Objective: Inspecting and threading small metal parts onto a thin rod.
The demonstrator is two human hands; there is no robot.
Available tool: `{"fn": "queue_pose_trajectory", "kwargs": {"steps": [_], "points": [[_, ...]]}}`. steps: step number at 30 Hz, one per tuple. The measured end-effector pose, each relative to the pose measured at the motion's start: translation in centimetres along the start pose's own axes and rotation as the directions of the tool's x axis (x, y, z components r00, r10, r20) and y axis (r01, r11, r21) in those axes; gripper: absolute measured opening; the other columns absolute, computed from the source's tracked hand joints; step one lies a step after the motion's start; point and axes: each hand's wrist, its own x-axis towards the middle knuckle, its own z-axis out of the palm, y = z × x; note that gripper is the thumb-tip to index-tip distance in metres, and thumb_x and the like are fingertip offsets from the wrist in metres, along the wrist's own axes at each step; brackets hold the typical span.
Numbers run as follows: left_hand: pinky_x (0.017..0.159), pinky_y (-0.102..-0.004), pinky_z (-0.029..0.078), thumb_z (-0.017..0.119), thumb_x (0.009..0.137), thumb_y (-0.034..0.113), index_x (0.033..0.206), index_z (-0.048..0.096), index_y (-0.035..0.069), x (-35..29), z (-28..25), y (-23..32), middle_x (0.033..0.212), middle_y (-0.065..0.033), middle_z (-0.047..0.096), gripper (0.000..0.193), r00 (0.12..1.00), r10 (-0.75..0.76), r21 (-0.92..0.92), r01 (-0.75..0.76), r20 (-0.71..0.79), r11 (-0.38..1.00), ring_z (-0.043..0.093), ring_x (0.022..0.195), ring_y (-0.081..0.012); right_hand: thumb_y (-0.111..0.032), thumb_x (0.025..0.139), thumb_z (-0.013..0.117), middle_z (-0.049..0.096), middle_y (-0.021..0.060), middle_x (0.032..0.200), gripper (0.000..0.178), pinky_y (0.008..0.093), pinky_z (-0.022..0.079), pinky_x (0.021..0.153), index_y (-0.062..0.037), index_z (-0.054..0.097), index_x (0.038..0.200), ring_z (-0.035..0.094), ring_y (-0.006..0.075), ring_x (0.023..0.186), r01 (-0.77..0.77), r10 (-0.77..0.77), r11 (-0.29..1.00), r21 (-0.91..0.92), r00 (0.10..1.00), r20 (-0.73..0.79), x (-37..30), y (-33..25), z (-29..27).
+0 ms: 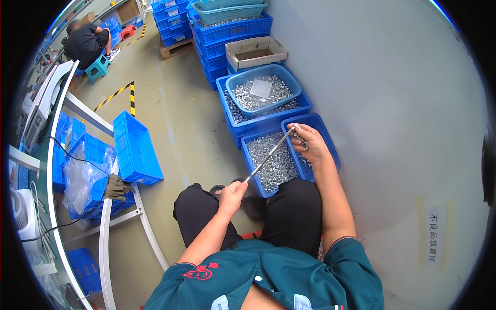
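Observation:
A thin metal rod (271,152) slants from lower left to upper right between my hands, above my knees. My left hand (232,197) is closed round its lower end. At the upper end, my right hand (311,143) has its thumb and fingertips pinched at the tip, with several small silvery metal parts (300,140) held in its curled fingers. A paler sleeve-like piece shows midway along the rod. Below it, a blue basket (257,186) holds many loose small metal parts (272,164). Under my right hand stands a second blue basket (329,138), its contents partly hidden.
Beyond the baskets, a light-blue tub (298,89) of metal parts sits on a blue crate (227,109). Crates are stacked behind along the wall. On my left are a white-framed bench (106,222) and a tilted blue crate (135,152). A person (85,44) sits far left.

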Motion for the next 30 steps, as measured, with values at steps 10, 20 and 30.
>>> {"fn": "queue_pose_trajectory", "kwargs": {"steps": [10,20,30], "points": [[0.047,-0.0396,0.038,0.053,0.087,0.037,0.062,0.049,0.006,-0.7,-1.0,3.6,0.052,-0.0147,0.047,0.039,0.962,0.221,0.527,-0.106,-0.161,0.843,0.048,0.049,-0.0325,-0.014,0.085,0.059,0.049,-0.001,0.07,0.019,0.0163,0.026,0.039,0.0018,0.061,0.095,0.038,0.0039,0.052,-0.076,0.067,0.946,-0.317,0.997,-0.039,-0.3,-2.0,0.2],[0.047,-0.0358,0.036,0.057,0.086,0.036,0.062,0.049,0.005,-0.5,-0.7,2.3,0.049,-0.0088,0.044,0.04,0.984,0.113,0.306,-0.066,-0.14,0.95,0.041,0.044,-0.0219,-0.012,0.085,0.059,0.049,-0.0019,0.07,0.02,0.015,0.027,0.04,0.0021,0.061,0.098,0.037,0.003,0.051,-0.104,0.127,0.945,-0.31,0.99,0.055,-0.5,-2.7,0.6],[0.047,-0.0252,0.029,0.055,0.09,0.03,0.062,0.047,0.006,0.8,0.5,1.9,0.053,0.0052,0.037,0.038,0.999,0.029,0.103,-0.026,-0.03,0.994,0.033,0.051,-0.0048,-0.011,0.084,0.059,0.044,-0.0039,0.061,0.023,0.0185,0.024,0.04,0.0015,0.061,0.103,0.036,0.0034,0.049,-0.199,0.267,0.836,-0.511,0.962,0.063,-0.7,-0.6,2.0]]}}
